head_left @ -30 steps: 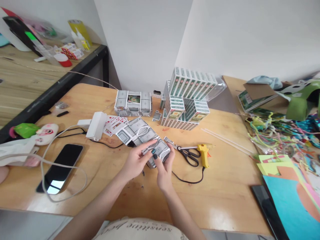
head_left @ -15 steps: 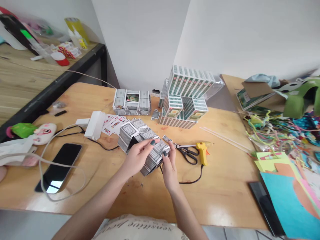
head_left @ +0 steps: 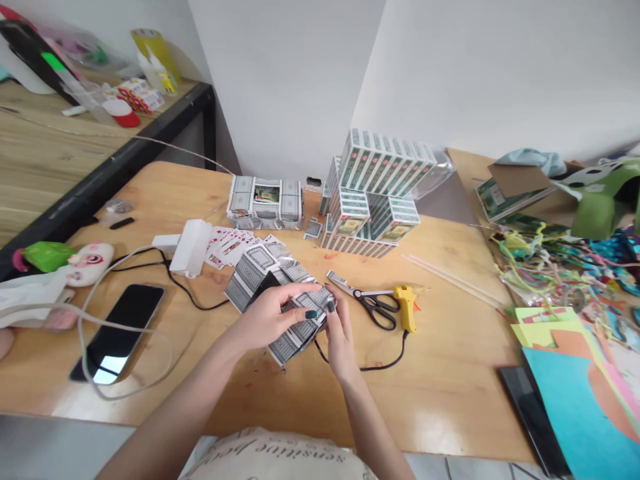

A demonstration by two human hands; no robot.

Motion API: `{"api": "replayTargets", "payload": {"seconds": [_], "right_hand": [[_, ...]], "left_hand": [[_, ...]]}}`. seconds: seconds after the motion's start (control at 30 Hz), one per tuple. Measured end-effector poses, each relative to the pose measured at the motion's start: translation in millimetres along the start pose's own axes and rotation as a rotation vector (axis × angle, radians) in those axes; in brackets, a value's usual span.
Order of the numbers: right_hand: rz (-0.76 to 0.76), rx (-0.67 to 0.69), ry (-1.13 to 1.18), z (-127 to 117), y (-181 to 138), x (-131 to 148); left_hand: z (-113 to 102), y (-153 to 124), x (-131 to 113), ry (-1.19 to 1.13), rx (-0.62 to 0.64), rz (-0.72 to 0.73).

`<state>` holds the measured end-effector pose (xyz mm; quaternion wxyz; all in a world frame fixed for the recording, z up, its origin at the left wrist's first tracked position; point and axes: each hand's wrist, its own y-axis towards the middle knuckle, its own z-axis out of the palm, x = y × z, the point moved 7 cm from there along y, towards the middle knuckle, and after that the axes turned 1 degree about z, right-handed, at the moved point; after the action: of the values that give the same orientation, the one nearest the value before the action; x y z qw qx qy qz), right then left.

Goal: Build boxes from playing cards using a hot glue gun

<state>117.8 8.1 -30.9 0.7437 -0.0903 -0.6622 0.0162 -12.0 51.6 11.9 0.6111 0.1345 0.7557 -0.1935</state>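
A box built from grey-backed playing cards [head_left: 245,275] is tilted between my hands, with a dark opening in its upper face. My left hand [head_left: 273,315] lies across that face, its thumb and fingers pressing near the right end. At the right corner, my right hand [head_left: 341,333] pinches the card edge between thumb and fingers. Loose playing cards [head_left: 225,245] lie face up behind the box. Just right of my right hand are black-handled scissors [head_left: 379,308] and a yellow glue gun [head_left: 409,310] with its cord.
A second card-covered box [head_left: 265,203] stands at the back beside stacked card packs [head_left: 385,163]. To the left lie a phone [head_left: 120,330], cables and a white power block [head_left: 191,248]. Clear glue sticks [head_left: 450,280], coloured paper [head_left: 575,393] and craft scraps [head_left: 545,267] occupy the right.
The card box has turned slightly and shifted a little left and down. My left fingers have moved along its top toward the right corner; my right hand still grips that corner.
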Motion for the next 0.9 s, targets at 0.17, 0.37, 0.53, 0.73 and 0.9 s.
{"api": "replayTargets", "payload": {"seconds": [0.17, 0.37, 0.53, 0.73, 0.9], "right_hand": [[0.024, 0.010, 0.041, -2.0, 1.5, -4.7], [0.074, 0.039, 0.101, 0.6, 2.8, -10.3], [0.210, 0.056, 0.210, 12.2, 11.6, -28.1], [0.331, -0.007, 0.297, 15.3, 21.4, -55.2], [0.213, -0.047, 0.106, 6.0, 27.8, -44.1]], "left_hand": [[0.5, 0.2, -0.5, 0.061, -0.031, 0.011], [1.6, 1.9, -2.6, 0.114, -0.112, -0.009], [-9.4, 1.5, 3.3, 0.326, -0.213, -0.025], [-9.0, -17.9, 13.9, 0.601, -0.230, -0.022], [7.5, -23.8, 11.2, 0.864, -0.272, -0.046]]}}
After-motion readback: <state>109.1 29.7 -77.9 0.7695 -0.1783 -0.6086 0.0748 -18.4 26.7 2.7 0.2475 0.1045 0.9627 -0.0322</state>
